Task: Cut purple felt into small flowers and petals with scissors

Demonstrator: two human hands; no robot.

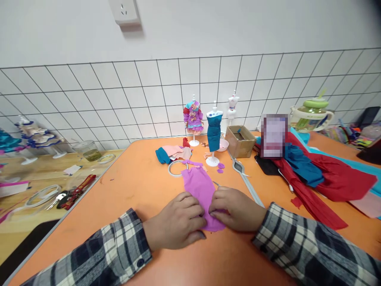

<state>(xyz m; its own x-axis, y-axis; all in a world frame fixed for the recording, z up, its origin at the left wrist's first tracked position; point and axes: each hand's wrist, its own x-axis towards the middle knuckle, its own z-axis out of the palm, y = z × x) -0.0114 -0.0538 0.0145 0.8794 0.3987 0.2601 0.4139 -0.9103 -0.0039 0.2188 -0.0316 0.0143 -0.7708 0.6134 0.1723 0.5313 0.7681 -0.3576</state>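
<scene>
A piece of purple fabric lies on the orange table, its near end between my two hands. My left hand is closed on its left edge with curled fingers, the thumb lower down. From the other side, my right hand pinches the fabric with bent fingers; its fingertips are partly hidden. A thin dark tip shows above the right hand, too small to name. Beyond the fabric stands a small white dress form wrapped in teal fabric. Purple scraps lie by its base.
A roll of tape and folded fabric lie behind the purple piece. Farther back are a dressed form, a bare form and a cardboard box. Right are a grey zipper, red fabric and a blurred-out screen.
</scene>
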